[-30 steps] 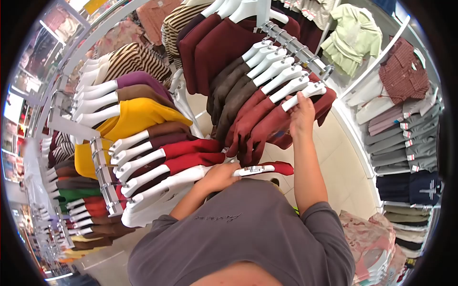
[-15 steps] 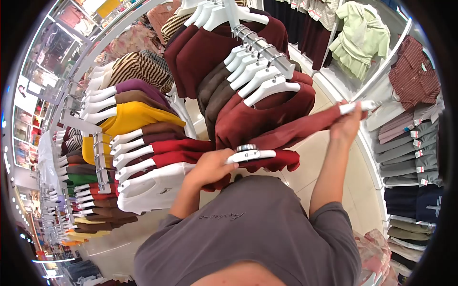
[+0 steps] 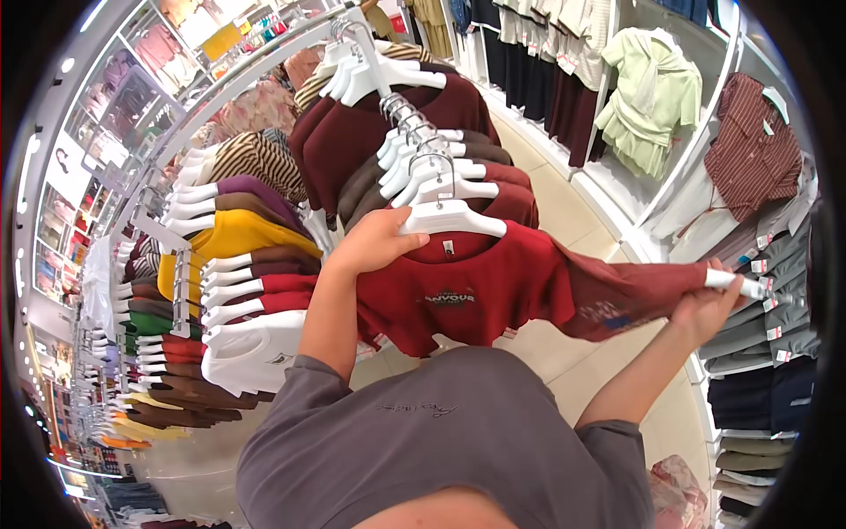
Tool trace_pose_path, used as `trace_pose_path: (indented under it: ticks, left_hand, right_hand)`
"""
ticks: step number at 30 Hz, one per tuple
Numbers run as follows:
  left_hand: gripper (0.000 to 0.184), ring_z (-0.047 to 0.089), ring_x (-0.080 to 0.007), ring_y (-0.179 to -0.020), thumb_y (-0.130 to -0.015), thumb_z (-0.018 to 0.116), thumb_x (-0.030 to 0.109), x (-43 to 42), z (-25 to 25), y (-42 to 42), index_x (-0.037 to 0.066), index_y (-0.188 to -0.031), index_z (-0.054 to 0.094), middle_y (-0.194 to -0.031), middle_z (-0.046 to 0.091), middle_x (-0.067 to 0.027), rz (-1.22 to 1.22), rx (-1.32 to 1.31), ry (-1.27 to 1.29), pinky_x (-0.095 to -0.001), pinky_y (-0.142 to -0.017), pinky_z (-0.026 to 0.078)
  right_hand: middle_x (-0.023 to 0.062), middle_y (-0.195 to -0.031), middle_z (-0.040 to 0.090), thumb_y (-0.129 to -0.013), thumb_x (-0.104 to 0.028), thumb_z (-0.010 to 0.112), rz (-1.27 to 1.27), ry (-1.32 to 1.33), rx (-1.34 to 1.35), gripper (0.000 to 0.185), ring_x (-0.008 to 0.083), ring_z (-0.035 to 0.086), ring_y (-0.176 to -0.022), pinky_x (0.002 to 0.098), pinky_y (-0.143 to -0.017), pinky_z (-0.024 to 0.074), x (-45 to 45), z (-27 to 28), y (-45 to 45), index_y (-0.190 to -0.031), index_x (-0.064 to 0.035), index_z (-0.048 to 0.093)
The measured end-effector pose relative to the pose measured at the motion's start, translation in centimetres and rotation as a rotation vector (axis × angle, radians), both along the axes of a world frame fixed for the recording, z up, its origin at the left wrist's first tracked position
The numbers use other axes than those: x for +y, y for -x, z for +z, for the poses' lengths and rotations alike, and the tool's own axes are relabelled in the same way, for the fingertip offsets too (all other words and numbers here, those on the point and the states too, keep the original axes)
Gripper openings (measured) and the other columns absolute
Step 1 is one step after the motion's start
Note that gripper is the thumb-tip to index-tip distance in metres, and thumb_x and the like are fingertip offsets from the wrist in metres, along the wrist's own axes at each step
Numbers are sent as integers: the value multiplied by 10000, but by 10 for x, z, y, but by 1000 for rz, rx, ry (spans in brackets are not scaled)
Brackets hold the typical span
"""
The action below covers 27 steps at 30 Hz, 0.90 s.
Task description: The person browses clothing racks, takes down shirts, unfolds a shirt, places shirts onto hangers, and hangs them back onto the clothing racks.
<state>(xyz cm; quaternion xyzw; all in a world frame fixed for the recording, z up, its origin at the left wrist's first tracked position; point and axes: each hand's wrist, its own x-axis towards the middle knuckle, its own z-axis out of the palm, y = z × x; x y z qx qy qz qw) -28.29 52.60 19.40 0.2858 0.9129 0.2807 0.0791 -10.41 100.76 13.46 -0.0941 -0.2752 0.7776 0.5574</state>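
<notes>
My left hand (image 3: pixel 377 240) grips the left end of a white hanger (image 3: pixel 454 218) that carries a bright red shirt (image 3: pixel 476 295) with lettering on its chest. The hook of this hanger is at the front end of the metal rail (image 3: pixel 397 108). Out to the right, my right hand (image 3: pixel 705 309) is closed on another white hanger (image 3: pixel 736 283), from which a dusty red shirt (image 3: pixel 630 291) stretches back toward the bright red one. Behind them hang dusty red, brown and maroon shirts (image 3: pixel 397 132) on white hangers.
On the left, another rack holds a yellow shirt (image 3: pixel 238 238), a white shirt (image 3: pixel 251 353) and several others. Shelving with a pale green outfit (image 3: pixel 650 101), a striped shirt (image 3: pixel 758 145) and grey garments stands at the right. Tiled floor (image 3: pixel 564 361) shows between.
My left hand has brought the bright red shirt up to the rail's front, where it now faces me. My right hand has taken the dusty red shirt off the rail and moved right.
</notes>
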Motion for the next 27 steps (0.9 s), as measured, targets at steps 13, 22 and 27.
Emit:
trace_pose_path:
  ticks: [13, 22, 27]
  left_hand:
    - [453, 652, -334, -923, -866, 647, 321, 34, -39, 24, -30, -1151, 612, -996, 680, -206, 112, 26, -62, -379, -833, 485]
    - [307, 680, -269, -865, -899, 626, 270, 32, -3, 17, -2, -1042, 643, -935, 695, -182, 274, 192, -186, -356, -774, 514]
    - [243, 648, -299, -948, -886, 629, 187, 38, 20, 37, 31, -1071, 651, -1016, 667, -154, 312, 572, -376, -375, -834, 504]
  right_hand:
    - [192, -962, 632, -960, -279, 597, -124, -97, -182, 359, 254, 615, -888, 361, -862, 515, 16, -16, -39, -1112, 34, 508]
    - [181, -960, 636, -960, -298, 593, -78, -11, -132, 381, 253, 622, -898, 348, -859, 519, 7, -7, -35, -1129, 31, 501]
    - [165, -992, 625, -966, -292, 591, -8, -9, -90, 363, 242, 615, -926, 346, -874, 516, -3, -1, -22, -1125, 20, 494]
